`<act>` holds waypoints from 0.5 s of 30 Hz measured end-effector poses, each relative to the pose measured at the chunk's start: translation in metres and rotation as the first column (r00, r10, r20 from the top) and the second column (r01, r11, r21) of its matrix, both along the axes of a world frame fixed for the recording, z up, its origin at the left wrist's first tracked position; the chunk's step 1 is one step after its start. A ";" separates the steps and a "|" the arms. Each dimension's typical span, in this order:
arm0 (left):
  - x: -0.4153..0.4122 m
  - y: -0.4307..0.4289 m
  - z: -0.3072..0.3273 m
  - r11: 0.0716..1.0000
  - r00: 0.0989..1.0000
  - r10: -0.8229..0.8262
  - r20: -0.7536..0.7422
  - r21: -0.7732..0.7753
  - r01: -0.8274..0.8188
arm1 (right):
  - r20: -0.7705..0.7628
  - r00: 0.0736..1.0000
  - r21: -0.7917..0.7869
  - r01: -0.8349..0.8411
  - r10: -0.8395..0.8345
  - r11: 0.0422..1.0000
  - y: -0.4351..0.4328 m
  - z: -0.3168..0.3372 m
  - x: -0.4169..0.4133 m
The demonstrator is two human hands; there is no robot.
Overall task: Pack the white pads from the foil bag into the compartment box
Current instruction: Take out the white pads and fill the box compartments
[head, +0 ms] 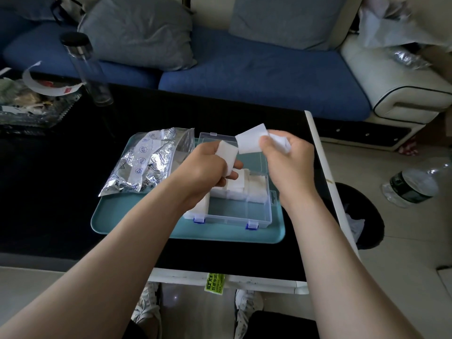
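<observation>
Above the clear compartment box (259, 211), my left hand (205, 167) grips a stack of white pads (228, 155). My right hand (286, 157) holds more white pads (252, 140), one sticking out toward the left hand. Several white pads (244, 185) lie in the box's middle compartments; my left wrist hides its left side. The box's lid (210, 138) stands open at the back. A crumpled foil bag (146, 162) lies left of the box on the teal tray (244, 234).
The tray sits on a black table (61, 192) with a white edge (325, 182) on the right. A clear bottle (85, 67) and a cluttered glass dish (31, 104) stand at the far left. A black bin (362, 216) and a plastic bottle (413, 184) are on the floor to the right.
</observation>
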State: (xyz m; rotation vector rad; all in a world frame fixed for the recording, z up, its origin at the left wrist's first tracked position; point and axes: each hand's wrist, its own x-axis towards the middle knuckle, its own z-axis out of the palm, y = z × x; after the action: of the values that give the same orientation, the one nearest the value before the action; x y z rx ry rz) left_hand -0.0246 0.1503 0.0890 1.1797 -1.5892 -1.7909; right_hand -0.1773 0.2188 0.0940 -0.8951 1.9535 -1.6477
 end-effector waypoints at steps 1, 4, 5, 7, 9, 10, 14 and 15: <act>0.001 0.000 0.001 1.000 1.000 0.019 -0.007 0.022 -0.019 | 0.007 1.000 -0.012 -0.011 0.011 1.000 0.000 0.001 -0.001; 0.002 -0.001 0.005 0.988 0.993 0.087 -0.078 0.133 -0.076 | -0.033 0.989 -0.001 -0.142 0.142 0.990 0.002 0.005 -0.001; 0.002 -0.002 0.005 0.980 0.989 0.108 -0.102 0.176 -0.089 | -0.065 0.978 0.018 -0.199 0.199 0.980 0.002 0.005 -0.001; 0.003 -0.004 0.005 0.968 0.982 0.128 -0.139 0.235 -0.092 | -0.114 0.952 0.068 -0.279 0.285 0.958 0.002 0.003 0.001; 0.004 -0.005 0.004 0.968 0.984 0.090 -0.155 0.245 -0.050 | -0.183 0.934 0.121 -0.288 0.306 0.950 0.000 0.000 0.003; 0.005 -0.004 0.005 0.974 0.987 0.047 -0.152 0.227 -0.011 | -0.209 0.929 0.137 -0.281 0.305 0.950 -0.001 -0.002 0.004; 0.006 0.003 0.008 0.993 0.992 -0.109 -0.067 0.048 0.112 | -0.216 0.943 0.120 -0.234 0.255 0.965 -0.003 -0.006 0.005; 0.006 0.003 0.008 0.993 0.992 -0.117 -0.049 0.018 0.118 | -0.201 0.947 0.116 -0.233 0.252 0.966 -0.003 -0.005 0.005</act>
State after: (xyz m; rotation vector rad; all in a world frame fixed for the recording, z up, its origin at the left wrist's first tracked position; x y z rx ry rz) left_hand -0.0183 0.1537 0.0966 1.0633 -1.6470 -1.8996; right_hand -0.1727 0.2156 0.0891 -1.2665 1.9445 -1.3593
